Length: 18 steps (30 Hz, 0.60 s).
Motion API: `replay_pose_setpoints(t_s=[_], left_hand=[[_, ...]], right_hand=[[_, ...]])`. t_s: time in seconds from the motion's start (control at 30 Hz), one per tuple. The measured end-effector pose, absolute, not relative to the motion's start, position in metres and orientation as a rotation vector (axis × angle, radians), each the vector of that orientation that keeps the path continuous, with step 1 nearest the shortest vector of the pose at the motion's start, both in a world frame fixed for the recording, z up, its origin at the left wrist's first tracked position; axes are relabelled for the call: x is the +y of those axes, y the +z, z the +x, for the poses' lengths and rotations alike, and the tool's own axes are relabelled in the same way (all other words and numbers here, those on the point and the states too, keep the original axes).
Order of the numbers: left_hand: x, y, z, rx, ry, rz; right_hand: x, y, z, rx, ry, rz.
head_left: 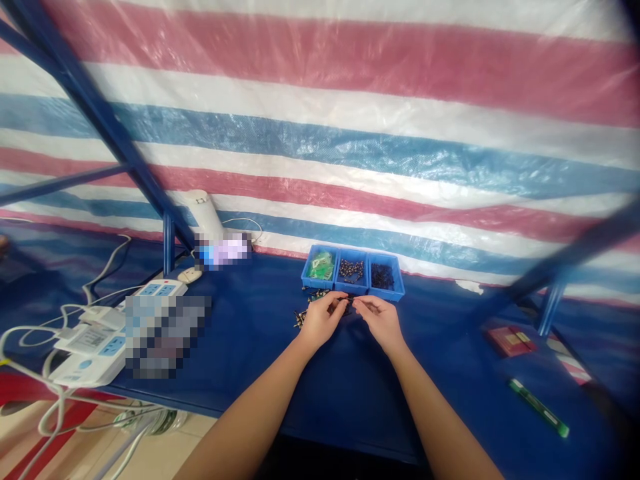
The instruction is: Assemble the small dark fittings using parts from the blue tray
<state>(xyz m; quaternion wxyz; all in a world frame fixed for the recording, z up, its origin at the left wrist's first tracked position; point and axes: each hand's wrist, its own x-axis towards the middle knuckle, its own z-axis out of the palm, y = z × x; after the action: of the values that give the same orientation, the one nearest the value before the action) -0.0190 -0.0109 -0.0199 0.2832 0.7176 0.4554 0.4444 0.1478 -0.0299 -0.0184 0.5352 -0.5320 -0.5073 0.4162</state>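
My left hand [324,318] and my right hand [381,320] meet over a blue table cover [260,347], fingers pinched together on a small dark part [349,301] between them. Loose small dark parts [301,319] lie just left of my left hand. Right behind my hands stand three joined blue bins: the left bin [319,266] holds green pieces, the middle bin [351,270] dark and metallic bits, the right bin [383,275] black bits. What exactly my fingers hold is too small to name.
White power strips [95,333] with tangled cables sit at the table's left edge. A white device [205,207] stands behind them. A red box [509,339] and a green pen-like stick [538,407] lie at the right. Blue frame bars [100,113] cross in front of a striped tarp.
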Motion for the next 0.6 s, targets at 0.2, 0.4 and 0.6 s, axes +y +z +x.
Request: replay_pose_setpoints(t_s=[0.2,0.4,0.6], left_hand=[[-0.0116,-0.0206,-0.0189,1.204,1.195,1.908],[-0.0109,-0.0209,-0.0197,1.207,1.191,1.923],[-0.0112,-0.0191,-0.0198,1.226,1.182,1.945]], right_hand=[[-0.0304,-0.0172,0.1485,-1.198,0.972,-1.273],[-0.0302,-0.0156,0.1488,-1.144,0.979,-1.270],[-0.0294,-0.0122,0.1504,-0.989,1.038,-1.197]])
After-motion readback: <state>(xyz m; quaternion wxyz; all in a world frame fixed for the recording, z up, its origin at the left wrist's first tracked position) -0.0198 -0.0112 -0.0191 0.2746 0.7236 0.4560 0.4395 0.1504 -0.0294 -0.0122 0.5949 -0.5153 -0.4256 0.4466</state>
